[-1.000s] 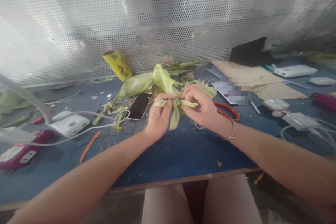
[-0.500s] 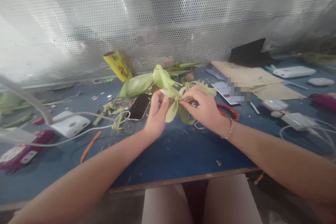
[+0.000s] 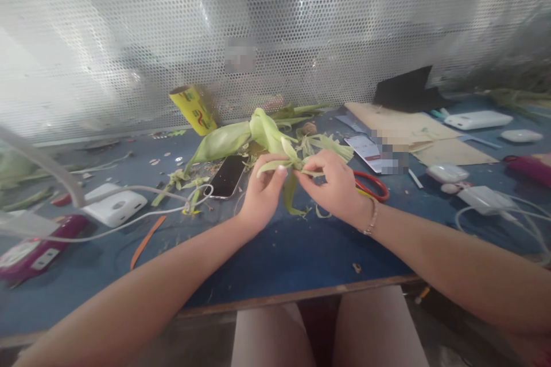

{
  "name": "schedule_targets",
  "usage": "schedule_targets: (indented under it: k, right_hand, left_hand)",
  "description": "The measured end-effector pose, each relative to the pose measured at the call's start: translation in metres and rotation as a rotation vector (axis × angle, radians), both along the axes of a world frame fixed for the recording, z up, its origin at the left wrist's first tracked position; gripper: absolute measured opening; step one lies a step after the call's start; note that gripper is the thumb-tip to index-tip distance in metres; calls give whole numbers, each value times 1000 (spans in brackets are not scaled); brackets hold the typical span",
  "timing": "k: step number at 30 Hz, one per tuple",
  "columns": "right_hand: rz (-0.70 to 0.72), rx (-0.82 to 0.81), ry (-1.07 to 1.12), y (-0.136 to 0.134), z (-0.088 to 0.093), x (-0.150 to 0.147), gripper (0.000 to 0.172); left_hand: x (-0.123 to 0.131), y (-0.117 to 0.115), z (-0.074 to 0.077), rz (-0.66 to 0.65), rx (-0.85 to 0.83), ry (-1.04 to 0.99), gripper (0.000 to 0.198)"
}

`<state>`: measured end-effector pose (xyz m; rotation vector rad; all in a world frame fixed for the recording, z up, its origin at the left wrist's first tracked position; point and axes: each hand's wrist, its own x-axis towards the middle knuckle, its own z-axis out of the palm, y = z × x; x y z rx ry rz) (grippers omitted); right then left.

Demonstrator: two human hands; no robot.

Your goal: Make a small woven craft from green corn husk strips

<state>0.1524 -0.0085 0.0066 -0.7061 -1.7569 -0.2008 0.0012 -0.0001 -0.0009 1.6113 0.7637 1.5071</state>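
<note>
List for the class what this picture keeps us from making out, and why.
In the head view:
1. Left hand: some fingertips, behind the husk strip.
2. Red loop: its left part, behind the right hand.
3. Purple power strip: one end, cut by the left edge.
4. Perforated panel: one patch, pixelated.

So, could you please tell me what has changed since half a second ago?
Two leaf strips hung down; now one green strip does, while a pale strip points left in the left hand. The right hand still pinches the leafy bundle. The yellow roll and dark-screened phone stayed put.
</note>
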Motion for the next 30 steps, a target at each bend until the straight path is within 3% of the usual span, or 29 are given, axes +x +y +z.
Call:
schedule_targets:
  k: [6,10,14,20,26,30]
  right_hand:
    - [107,-5,-156,1,-4,1,12]
    - [103,-19,-258,0,-1,0,19]
    - [94,-8,-268,-2,-1,-2,16]
    - [178,-18,-245,-7,-2,-5,9]
    - [273,14,-276,-6,6,1,13]
    - [279,70,-427,-4,9,5,18]
  left_hand:
    - [7,-10,16,-17,-335,-231,29]
    - [9,-13,17,-35,-400,-253,35]
    - [6,-10,10,49,-277,-144,33]
    - [-8,-1,8,258,140,302,17]
    - [-16,6,11,217,340,620,18]
    - [-17,-2,18,153,312,945,30]
